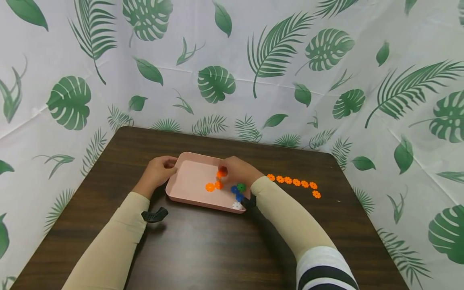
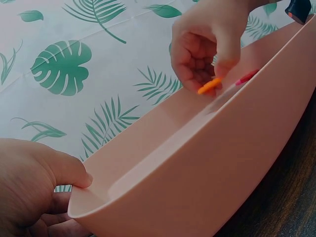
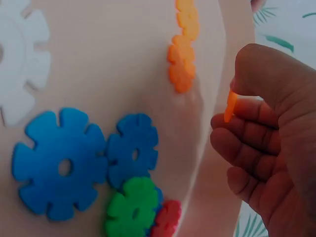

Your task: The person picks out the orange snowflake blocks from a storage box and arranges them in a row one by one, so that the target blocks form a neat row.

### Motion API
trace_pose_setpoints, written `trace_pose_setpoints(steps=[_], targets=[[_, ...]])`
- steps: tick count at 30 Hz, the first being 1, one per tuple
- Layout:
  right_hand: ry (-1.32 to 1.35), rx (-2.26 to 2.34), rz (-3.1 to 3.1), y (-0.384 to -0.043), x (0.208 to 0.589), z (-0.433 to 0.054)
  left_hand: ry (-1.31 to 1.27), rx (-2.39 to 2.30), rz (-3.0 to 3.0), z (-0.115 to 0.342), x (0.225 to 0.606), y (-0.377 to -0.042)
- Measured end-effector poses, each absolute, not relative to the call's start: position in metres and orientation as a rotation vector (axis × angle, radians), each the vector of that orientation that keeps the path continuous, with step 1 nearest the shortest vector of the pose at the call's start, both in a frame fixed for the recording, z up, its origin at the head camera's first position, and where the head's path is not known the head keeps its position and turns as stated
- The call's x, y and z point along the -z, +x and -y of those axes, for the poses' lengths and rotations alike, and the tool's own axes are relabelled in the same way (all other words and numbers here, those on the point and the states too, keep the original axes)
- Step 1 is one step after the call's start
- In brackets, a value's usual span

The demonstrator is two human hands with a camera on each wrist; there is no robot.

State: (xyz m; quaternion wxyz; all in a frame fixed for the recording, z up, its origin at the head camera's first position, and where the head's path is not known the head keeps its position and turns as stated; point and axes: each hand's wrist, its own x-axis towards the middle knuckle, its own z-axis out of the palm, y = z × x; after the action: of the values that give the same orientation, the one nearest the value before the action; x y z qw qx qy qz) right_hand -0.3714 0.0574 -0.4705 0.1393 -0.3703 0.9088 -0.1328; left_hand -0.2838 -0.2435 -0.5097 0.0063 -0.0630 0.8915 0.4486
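Observation:
My left hand (image 1: 156,174) grips the left end of a pink tray (image 1: 188,177), thumb over the rim and fingers beneath in the left wrist view. Above the tray, my right hand (image 1: 240,171) pinches an orange flower-shaped notched disc (image 3: 230,106) between thumb and finger. Several more orange discs (image 3: 186,23) lie in the tray below it. Beside them in the tray are blue discs (image 3: 61,165), a green disc (image 3: 132,207), a red disc (image 3: 167,219) and a white disc (image 1: 237,206). My right wrist partly covers the tray's right end in the head view.
On the dark wooden table (image 1: 203,245), right of the tray, several orange discs (image 1: 288,180) form a row. One orange disc (image 1: 316,194) lies just nearer than the row's right end. A leaf-patterned white cloth (image 1: 232,52) hangs behind and beside the table.

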Motion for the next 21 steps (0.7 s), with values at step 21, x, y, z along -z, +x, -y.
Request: trace_pose_setpoints(steps=[21], targets=[[-0.922, 0.679, -2.759, -0.382, 0.442, -0.131, -0.140, -1.406, -2.826, 0.243, 0.508, -0.282]])
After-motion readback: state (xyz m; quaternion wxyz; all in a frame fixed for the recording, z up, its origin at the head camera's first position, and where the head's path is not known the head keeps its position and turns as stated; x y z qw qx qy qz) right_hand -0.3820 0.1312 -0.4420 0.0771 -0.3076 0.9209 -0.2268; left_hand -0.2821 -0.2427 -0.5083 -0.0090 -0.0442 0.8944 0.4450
